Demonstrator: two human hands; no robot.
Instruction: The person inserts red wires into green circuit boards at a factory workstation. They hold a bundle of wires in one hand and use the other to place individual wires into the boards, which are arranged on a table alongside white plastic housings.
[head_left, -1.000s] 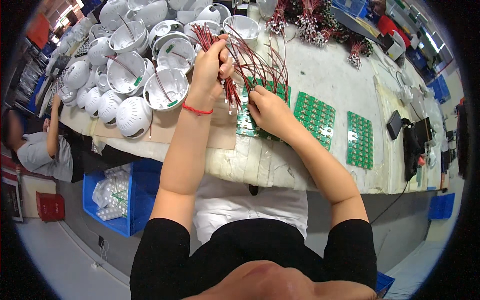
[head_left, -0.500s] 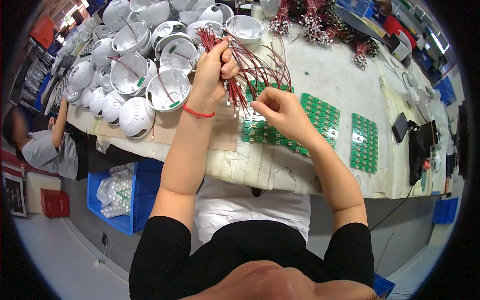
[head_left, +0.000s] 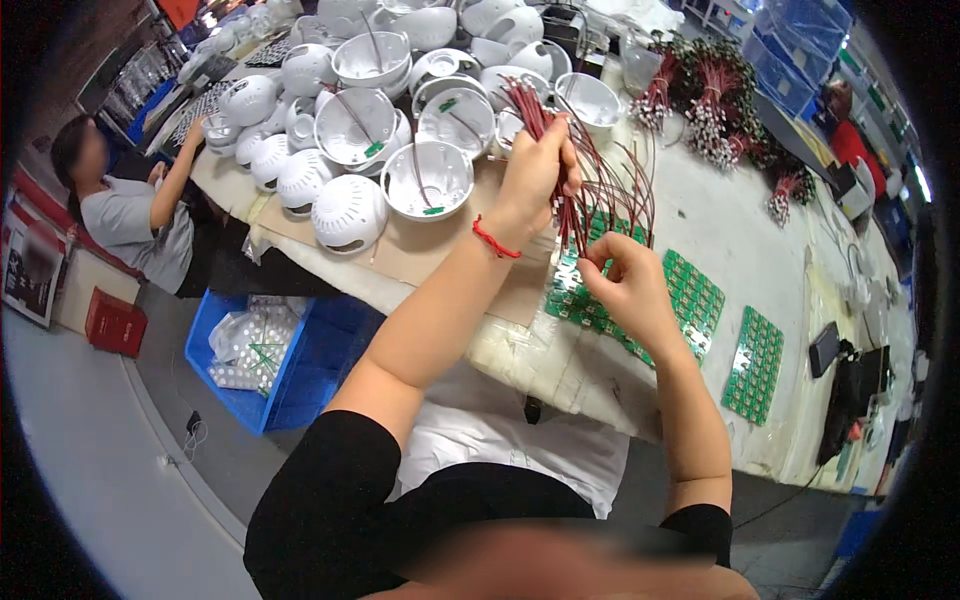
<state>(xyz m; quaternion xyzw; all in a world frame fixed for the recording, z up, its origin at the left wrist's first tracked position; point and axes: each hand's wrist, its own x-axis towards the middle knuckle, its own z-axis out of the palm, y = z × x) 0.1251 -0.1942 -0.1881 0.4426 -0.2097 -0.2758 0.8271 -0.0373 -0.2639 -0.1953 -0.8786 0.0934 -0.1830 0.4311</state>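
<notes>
My left hand, with a red cord round its wrist, grips a bundle of red and black wires with small white plugs. The wires fan out on both sides of the fist, and their loose ends hang toward green circuit boards on the table. Close to the lower wire ends is my right hand, its thumb and index finger brought together. Whatever may be between those fingertips is too small to make out. Part of the board panel below lies hidden behind this hand.
White dome housings are heaped at the left, some with a wire and small board inside. Another board panel lies to the right. More wire bundles sit at the back. A blue bin stands below the table's edge; a person sits at far left.
The view has swung, so the table and both hands appear farther right. My left hand keeps its grip on the wires; my right hand stays beside their lower ends, fingers still pinched.
</notes>
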